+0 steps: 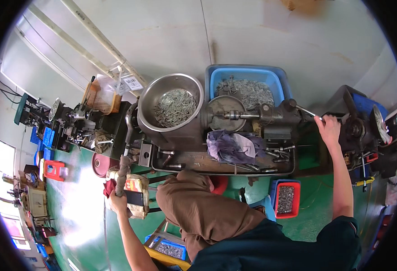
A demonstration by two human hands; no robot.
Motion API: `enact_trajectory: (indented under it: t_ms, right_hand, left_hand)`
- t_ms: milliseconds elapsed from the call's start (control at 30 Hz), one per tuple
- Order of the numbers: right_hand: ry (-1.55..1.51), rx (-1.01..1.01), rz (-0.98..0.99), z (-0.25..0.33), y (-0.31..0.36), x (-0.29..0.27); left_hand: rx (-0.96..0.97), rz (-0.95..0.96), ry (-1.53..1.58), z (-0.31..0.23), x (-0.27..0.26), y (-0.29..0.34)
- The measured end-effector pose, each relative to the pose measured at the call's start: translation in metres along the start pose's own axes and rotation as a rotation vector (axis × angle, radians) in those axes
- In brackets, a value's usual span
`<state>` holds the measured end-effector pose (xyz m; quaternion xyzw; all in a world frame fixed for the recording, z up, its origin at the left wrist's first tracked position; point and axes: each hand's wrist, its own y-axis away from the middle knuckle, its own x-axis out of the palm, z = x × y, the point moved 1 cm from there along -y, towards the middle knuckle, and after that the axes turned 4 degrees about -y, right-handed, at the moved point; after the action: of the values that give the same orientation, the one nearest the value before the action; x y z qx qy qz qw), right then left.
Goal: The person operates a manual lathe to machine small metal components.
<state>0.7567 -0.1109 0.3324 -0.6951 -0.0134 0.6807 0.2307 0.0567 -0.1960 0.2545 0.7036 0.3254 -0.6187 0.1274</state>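
My left hand (pixel 117 202) is closed around the lower end of a long lever (pixel 124 168) wrapped in brown cloth; a dark red rag (pixel 110 188) shows beside the fingers. My right hand (pixel 329 129) grips the end of a thin metal handle (pixel 305 109) on the tailstock (pixel 270 114) of a small bench lathe. The lathe's chuck (pixel 233 115) sits mid-machine, before a round metal dish (pixel 217 122). On the headstock, a steel pot (pixel 146 106) holds many small metal pins (pixel 176 107). Whether a pin sits in the spindle is too small to tell.
Behind the lathe stands a blue basket (pixel 214 81) of metal parts. A purple rag (pixel 227 147) and several tools lie in the lathe tray (pixel 191 169). Below right is a red bin (pixel 296 208) of parts; a blue bin (pixel 180 256) is low left. Another machine (pixel 356 128) stands right.
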Motion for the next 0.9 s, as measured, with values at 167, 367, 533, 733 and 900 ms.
enact_trajectory:
  t_ms: [167,367,533,733,900]
  right_hand:
    - [-0.012,-0.136,-0.42,0.04,-0.046,0.017]
    - [-0.492,-0.421,-0.031,0.205,-0.055,0.032]
    - [-0.667,-0.545,0.382,0.267,-0.042,0.056]
    - [-0.798,-0.508,0.422,0.275,-0.038,0.073]
    - [-0.818,-0.514,0.458,0.281,-0.037,0.071]
  left_hand:
    - [-0.01,0.034,-0.029,-0.014,-0.009,0.0]
    - [-0.005,-0.004,-0.036,0.008,0.001,-0.003]
    - [-0.02,0.039,-0.025,-0.004,-0.003,-0.001]
    - [-0.053,-0.079,-0.069,-0.028,-0.007,0.029]
    - [-0.174,-0.041,-0.049,-0.043,-0.011,0.05]
